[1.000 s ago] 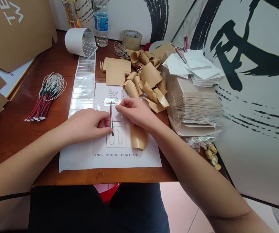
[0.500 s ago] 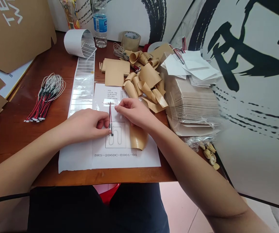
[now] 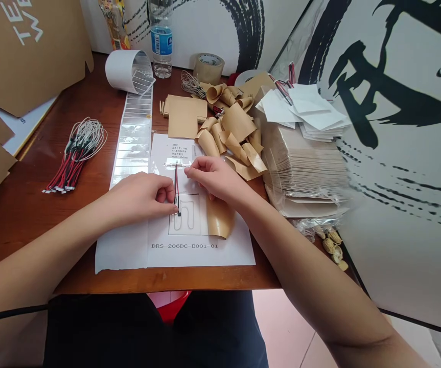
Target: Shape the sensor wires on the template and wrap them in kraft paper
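Observation:
On the printed sheet [image 3: 201, 255] lies a thin red-and-black wire [image 3: 176, 185], its lower end over the drawn heater outline. My left hand [image 3: 139, 199] has its thumb and fingers closed at the lower part of this wire. To the right of the wire's upper end, my right hand [image 3: 218, 179] is closed in a pinch; whatever it may hold is too small to make out. A curled piece of brown paper [image 3: 219, 221] lies just below my right hand, on the sheet.
At left lies a bundle of wires [image 3: 78, 153]. A clear label strip [image 3: 132, 138] runs back to its roll [image 3: 120, 70]. Behind my hands are curled brown papers [image 3: 237, 122], a tape roll [image 3: 208, 68] and a bottle [image 3: 162, 43]. A bagged card stack [image 3: 308, 168] stands right.
The whole view has shifted slightly right and down. My hands keep nearly the same pose around the wire.

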Motion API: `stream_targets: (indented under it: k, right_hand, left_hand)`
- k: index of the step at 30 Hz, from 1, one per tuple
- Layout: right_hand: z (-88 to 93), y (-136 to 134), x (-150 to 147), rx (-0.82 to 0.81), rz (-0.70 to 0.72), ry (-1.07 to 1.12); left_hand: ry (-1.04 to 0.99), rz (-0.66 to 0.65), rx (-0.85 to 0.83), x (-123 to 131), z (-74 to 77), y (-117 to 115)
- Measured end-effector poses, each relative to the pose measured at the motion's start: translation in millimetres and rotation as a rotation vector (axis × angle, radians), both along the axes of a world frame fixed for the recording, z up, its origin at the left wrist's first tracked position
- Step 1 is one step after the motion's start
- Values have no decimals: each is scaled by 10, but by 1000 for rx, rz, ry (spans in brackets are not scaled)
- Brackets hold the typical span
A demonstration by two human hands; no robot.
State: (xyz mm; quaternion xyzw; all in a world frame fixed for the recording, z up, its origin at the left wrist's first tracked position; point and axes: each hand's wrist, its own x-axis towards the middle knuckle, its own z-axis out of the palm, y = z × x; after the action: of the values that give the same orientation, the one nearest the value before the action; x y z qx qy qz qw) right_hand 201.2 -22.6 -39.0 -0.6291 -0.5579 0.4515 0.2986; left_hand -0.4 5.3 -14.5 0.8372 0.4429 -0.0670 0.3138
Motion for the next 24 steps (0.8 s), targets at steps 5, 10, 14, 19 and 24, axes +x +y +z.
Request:
stream_targets:
  k: [5,10,14,19,24]
  right_hand:
    - [23,9,16,-63,-25,57]
    - [44,22,32,-100,-46,108]
    - [38,26,37,-110,-53,128]
    - [28,34,33,-98,-50,124]
    - [36,35,33,-97,-46,117]
  left_hand:
    - [-47,31,-11,-16,-10,14]
    - [-111,36,-40,-7,-16,23]
    - [-189,103,-5,-16,-6,13]
    - [-108,19,-23,-36,-19,7]
    - [-94,-8,-38,-35,-22,26]
